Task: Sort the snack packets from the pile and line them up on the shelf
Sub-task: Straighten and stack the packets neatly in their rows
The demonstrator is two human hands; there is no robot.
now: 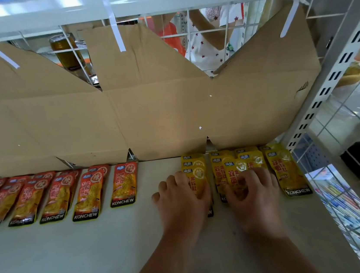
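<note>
Several red snack packets (pixel 123 184) lie in a row along the back left of the white shelf (pixel 75 251). Yellow snack packets (pixel 285 168) lie in overlapping stacks at the back right. My left hand (pixel 180 202) rests flat on the leftmost yellow stack (pixel 195 168), fingers spread over it. My right hand (pixel 253 195) presses on the middle yellow stack (pixel 221 172), fingers curled onto the top packet. Both hands cover the lower halves of those packets.
A cardboard sheet (pixel 159 107) lines the wire back of the shelf. A white slotted upright (pixel 330 77) and a wire side panel (pixel 348 183) close the right end. Behind the back grid stand a person in a starred top (pixel 203 42) and a bottle (pixel 66 52).
</note>
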